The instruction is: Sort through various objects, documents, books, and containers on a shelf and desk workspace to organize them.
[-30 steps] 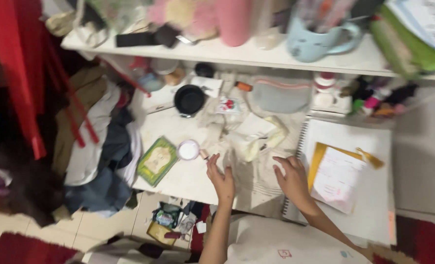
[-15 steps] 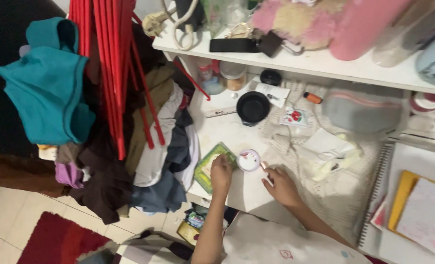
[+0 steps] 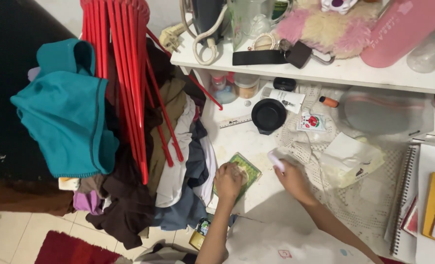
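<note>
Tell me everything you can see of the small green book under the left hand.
The green book is small, flat and rectangular, with a green cover and a paler patterned centre panel inside a light border. It lies closed and flat near the front left edge of the white desk, turned at an angle to that edge. The left hand rests on its near half, hiding that part. Its left side lies close to the heap of clothes.

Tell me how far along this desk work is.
Done: nothing clearly. In hand: left hand lies on the green booklet; right hand holds a small pale item, blurred. Left: black dish, ruler and crumpled paper lie on the desk.
</note>
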